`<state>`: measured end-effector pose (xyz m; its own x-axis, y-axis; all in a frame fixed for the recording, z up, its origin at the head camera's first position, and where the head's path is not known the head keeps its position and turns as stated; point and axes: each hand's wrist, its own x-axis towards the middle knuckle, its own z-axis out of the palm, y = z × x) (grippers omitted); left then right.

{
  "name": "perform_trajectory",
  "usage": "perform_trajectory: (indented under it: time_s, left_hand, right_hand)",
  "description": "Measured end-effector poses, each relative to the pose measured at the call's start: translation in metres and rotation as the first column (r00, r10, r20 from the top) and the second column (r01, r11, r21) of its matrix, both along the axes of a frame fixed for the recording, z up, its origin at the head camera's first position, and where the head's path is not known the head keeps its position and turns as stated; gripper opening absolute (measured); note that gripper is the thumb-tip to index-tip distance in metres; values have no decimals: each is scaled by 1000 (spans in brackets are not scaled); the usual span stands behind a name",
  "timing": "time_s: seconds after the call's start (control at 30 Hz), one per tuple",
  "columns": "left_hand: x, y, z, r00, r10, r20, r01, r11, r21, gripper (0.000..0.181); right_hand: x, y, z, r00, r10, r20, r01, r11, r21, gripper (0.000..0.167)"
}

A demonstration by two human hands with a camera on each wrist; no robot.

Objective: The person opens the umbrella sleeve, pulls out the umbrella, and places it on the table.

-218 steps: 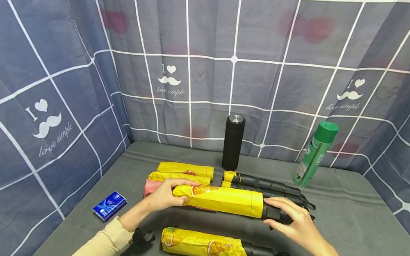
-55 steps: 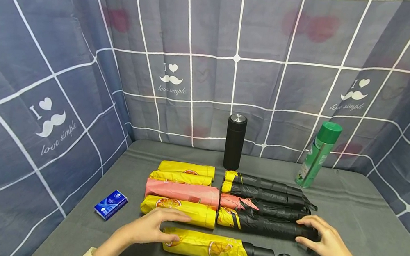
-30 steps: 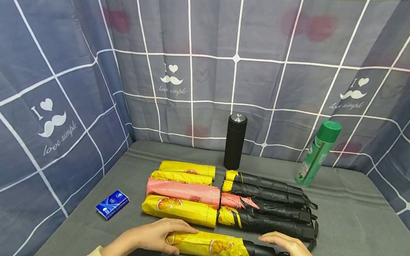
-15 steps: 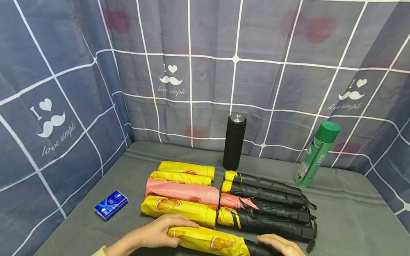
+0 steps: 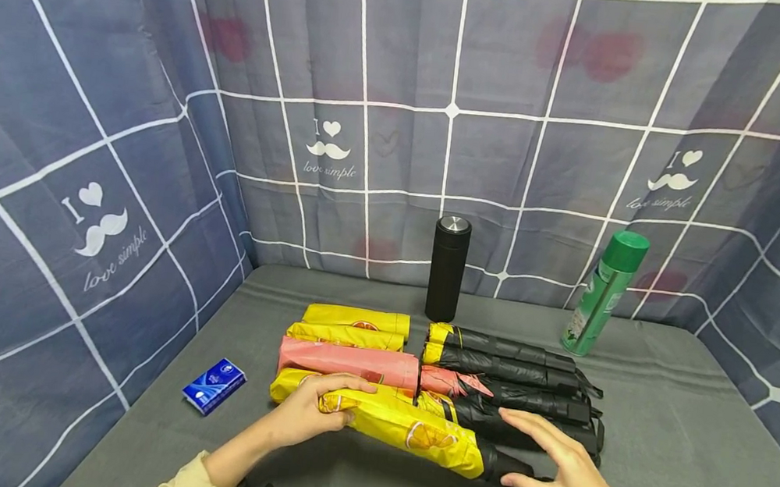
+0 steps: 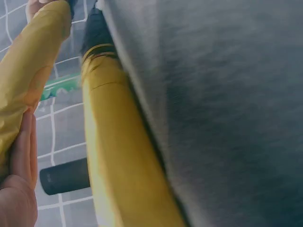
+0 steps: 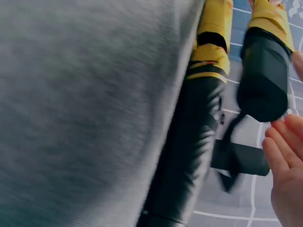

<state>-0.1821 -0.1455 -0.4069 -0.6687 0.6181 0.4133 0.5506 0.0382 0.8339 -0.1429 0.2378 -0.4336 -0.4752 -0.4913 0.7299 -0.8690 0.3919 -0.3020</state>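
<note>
My left hand (image 5: 306, 417) grips the closed end of a yellow, orange-print cover on a folded umbrella (image 5: 407, 431). The umbrella is raised off the table, its black handle (image 5: 504, 466) tilted down to the right. My right hand (image 5: 572, 477) is spread beside that handle, thumb and fingers apart. In the right wrist view a strap (image 7: 231, 161) hangs from the handle (image 7: 265, 78), and my right fingers are close to its end. Behind lie a yellow cover (image 5: 288, 384), a pink cover (image 5: 350, 361) and bare black folded umbrellas (image 5: 523, 397).
Two more yellow covers (image 5: 354, 318) lie at the back of the left row. A black thermos (image 5: 447, 269) and a green spray can (image 5: 603, 295) stand near the curtain. A blue tissue pack (image 5: 215, 386) lies at the left on the grey table (image 5: 682, 428).
Earlier, another yellow-covered umbrella was in my hands; a cover and bare umbrella now lie at the front of the rows. Since then, my left hand has gripped and raised the nearest umbrella.
</note>
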Motion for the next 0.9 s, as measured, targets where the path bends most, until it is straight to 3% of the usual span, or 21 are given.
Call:
perform_trajectory:
  time_s: [0.13,0.3,0.43,0.53,0.6,0.73,0.9]
  left_hand:
    - [-9,-1,-1,998,35,57,-39,997,60,43]
    - [-13,-1,6,993,107,45,-112,986,126,40]
    - [-13,1,10,994,58,94,-74,982,175,39]
    - [-13,1,13,993,30,112,-48,986,163,41]
    - [-14,-1,14,995,22,96,-36,990,138,42]
    - [-14,-7,17,996,-18,88,8,994,107,45]
    - [-13,-16,19,987,-68,144,53,993,102,45]
  right_hand:
    - [2,-2,16,1000,7,-20,-8,999,-44,71]
    - [-1,-6,30,989,52,-141,-65,994,-89,63]
    - [-5,-12,42,961,77,-267,-116,984,-132,49]
    - [-4,-18,52,940,94,-329,-155,974,-164,42]
    - [-2,-20,57,941,103,-324,-170,968,-186,40]
    - [3,-19,60,967,107,-233,-159,963,-218,41]
    - [6,-14,57,985,106,-133,-136,961,-242,44]
